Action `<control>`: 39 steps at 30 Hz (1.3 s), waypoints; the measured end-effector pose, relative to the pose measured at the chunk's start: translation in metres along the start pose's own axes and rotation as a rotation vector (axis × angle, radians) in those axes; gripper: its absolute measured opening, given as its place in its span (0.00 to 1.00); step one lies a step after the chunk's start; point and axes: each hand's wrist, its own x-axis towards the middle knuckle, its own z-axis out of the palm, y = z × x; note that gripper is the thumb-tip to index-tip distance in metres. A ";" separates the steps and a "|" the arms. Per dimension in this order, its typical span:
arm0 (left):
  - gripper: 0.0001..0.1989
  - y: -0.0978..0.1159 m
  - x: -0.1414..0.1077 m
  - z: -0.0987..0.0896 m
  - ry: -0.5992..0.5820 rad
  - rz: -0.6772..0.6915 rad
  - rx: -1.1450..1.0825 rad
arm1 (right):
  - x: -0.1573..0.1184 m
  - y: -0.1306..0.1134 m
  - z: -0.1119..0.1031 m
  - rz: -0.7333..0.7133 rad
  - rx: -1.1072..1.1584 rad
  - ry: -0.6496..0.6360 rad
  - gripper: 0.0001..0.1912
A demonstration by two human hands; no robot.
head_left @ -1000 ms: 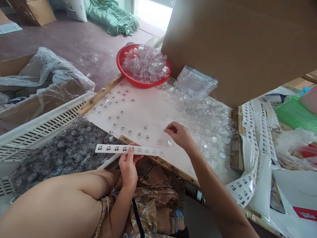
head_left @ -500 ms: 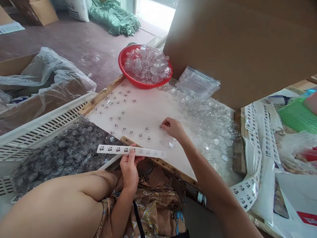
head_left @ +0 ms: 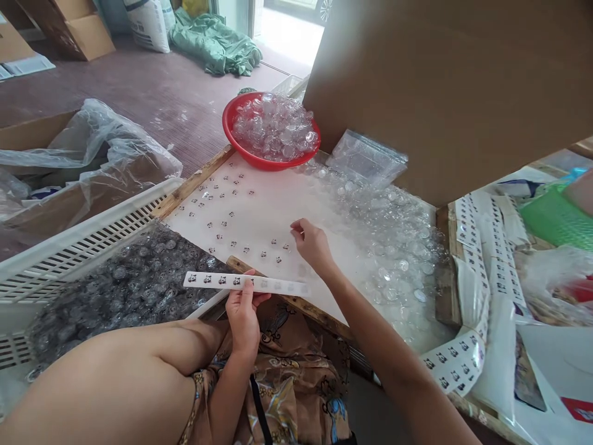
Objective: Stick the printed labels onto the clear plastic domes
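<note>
My left hand (head_left: 244,309) pinches a white strip of panda stickers (head_left: 199,280) near its middle, above the front edge of a white board (head_left: 273,204). Panda prints show on the strip's left part; its right part looks blank. My right hand (head_left: 311,240) hovers over the middle of the board with its fingers curled and thumb near the index finger; whether something tiny is between them cannot be made out. Several small panda pieces (head_left: 264,254) lie spread over the board's left half. Clear round discs (head_left: 384,235) are heaped on its right side.
A red bowl (head_left: 262,164) of clear discs stands at the board's far end. To the left is a white slotted crate (head_left: 92,225) holding many dark-patterned discs. A large cardboard sheet (head_left: 440,93) rises behind. Sticker sheets (head_left: 467,352) hang at the right.
My right hand has moved slightly left and up. A panda piece now shows beside the others near it, and the clear disc below that hand is no longer visible. The view has shifted slightly.
</note>
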 end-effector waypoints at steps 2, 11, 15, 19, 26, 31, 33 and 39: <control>0.19 0.001 0.000 0.000 0.000 -0.001 -0.003 | 0.004 0.001 -0.002 -0.020 -0.065 0.043 0.14; 0.21 -0.004 -0.001 -0.002 -0.027 0.001 0.022 | -0.027 -0.004 -0.013 -0.112 -0.127 -0.035 0.13; 0.25 -0.004 -0.003 -0.003 -0.064 0.029 0.108 | -0.048 -0.031 -0.015 -0.198 0.090 -0.109 0.09; 0.27 -0.003 -0.004 -0.001 -0.108 0.041 0.152 | -0.070 -0.064 -0.007 -0.311 0.286 -0.338 0.06; 0.30 -0.003 -0.002 -0.001 -0.140 -0.054 -0.023 | -0.091 -0.060 0.003 -0.485 -0.025 -0.205 0.10; 0.29 -0.004 -0.003 -0.001 -0.128 -0.080 -0.011 | -0.100 -0.060 0.004 -0.551 0.034 -0.129 0.09; 0.29 -0.004 -0.004 -0.001 -0.127 -0.085 -0.016 | -0.096 -0.063 -0.001 -0.519 0.193 -0.118 0.08; 0.31 0.000 -0.003 0.002 -0.076 -0.078 0.021 | -0.045 -0.035 -0.027 -0.077 0.367 -0.012 0.05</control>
